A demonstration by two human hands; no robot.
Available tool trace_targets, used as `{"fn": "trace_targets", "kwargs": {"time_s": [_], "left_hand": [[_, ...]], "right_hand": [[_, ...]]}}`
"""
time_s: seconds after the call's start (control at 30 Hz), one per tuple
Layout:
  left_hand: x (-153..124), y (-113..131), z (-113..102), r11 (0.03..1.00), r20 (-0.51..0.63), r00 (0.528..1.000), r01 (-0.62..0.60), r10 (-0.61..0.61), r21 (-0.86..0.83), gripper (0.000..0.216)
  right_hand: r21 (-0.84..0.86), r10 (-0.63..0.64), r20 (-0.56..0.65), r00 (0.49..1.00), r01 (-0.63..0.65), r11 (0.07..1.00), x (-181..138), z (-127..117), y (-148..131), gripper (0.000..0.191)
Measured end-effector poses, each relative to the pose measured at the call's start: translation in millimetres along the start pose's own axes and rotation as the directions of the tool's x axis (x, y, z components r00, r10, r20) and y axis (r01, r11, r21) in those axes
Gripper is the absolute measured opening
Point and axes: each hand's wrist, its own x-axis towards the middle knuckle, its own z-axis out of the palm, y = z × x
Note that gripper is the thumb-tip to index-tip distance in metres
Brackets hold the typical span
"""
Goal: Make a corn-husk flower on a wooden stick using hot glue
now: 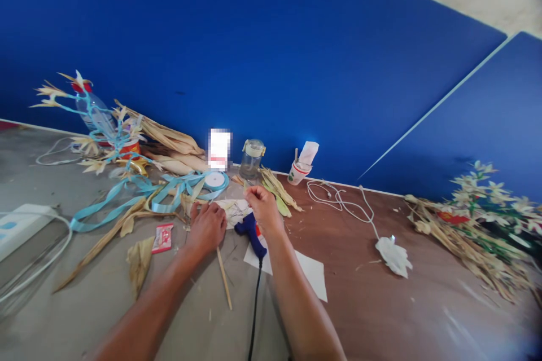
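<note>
My left hand (207, 227) rests knuckles-up on the table, fingers curled down over a pale husk piece (235, 210); what it grips is hidden. My right hand (263, 207) hovers just right of it, fingertips pinched together on something too small to name. A blue glue gun (252, 234) lies between and under the two hands, its black cord (255, 304) running toward me. A thin wooden stick (224, 278) lies by my left wrist. White paper (312, 273) sits under my right forearm.
Light-blue ribbon (139, 192) and its spool (215, 180), dried corn husks (169, 144), a glass jar (252, 158) and a paper cup (298, 171) stand along the blue partition (271, 51). A white cable (339, 200), power strip (19, 227), red packet (162, 237) and husk flowers (478, 214) lie around.
</note>
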Motion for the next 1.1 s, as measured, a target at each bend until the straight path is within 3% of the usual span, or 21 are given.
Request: {"fn": "trace_targets", "kwargs": {"time_s": [0.17,0.27,0.37,0.43,0.57,0.7,0.87,0.93,1.03,1.1], "left_hand": [[5.5,-10.1,-6.1,0.994,-0.077,0.992,0.096,-0.1,-0.057,0.017],[12.6,-19.3,-12.0,0.946,-0.121,0.977,0.133,-0.175,-0.295,0.013],[18.5,-24.5,-19.1,0.773,-0.11,0.969,0.107,-0.223,-0.626,0.016],[20.3,-25.3,-23.5,0.653,-0.086,0.955,0.126,-0.283,-0.747,0.018],[19.9,-24.1,-28.7,0.455,-0.009,0.928,0.175,-0.374,-0.873,0.022],[18.3,-22.4,-28.5,0.309,0.016,0.913,0.155,-0.408,-0.938,0.025],[18.6,-18.4,-28.0,-0.076,0.102,0.878,0.074,-0.467,-0.994,0.035],[19.1,-17.3,-27.8,-0.192,0.133,0.859,0.041,-0.495,-0.981,0.038],[18.8,-15.2,-24.2,-0.247,0.219,0.81,0.095,-0.543,-0.964,0.04],[17.6,-11.8,-19.7,-0.179,0.245,0.807,0.174,-0.538,-0.968,0.038]], "right_hand": [[-0.015,-0.014,-0.003,1.0,0.014,1.0,1.3,-0.8,3.2,0.014],[-0.049,-0.011,0.05,0.999,0.013,0.999,1.8,-1.4,5.7,0.013],[-0.053,0.017,0.168,0.986,-0.008,0.999,0.0,-1.2,4.4,0.011],[-0.052,0.034,0.257,0.966,-0.021,0.998,-2.5,-0.7,1.9,0.012],[-0.063,0.064,0.397,0.915,-0.042,0.997,-7.5,0.6,-1.0,0.013],[-0.095,0.094,0.462,0.882,-0.056,0.994,-10.0,2.8,0.8,0.007],[0.094,0.162,0.47,0.867,-0.232,0.968,-9.9,4.6,-0.9,0.013],[0.199,0.143,0.446,0.883,-0.254,0.947,-9.4,5.7,-2.8,0.018],[0.335,0.068,0.3,0.952,-0.171,0.926,-9.3,10.3,-3.8,0.02],[0.377,0.005,0.183,0.983,-0.075,0.923,-10.7,15.9,-1.7,0.019]]}}
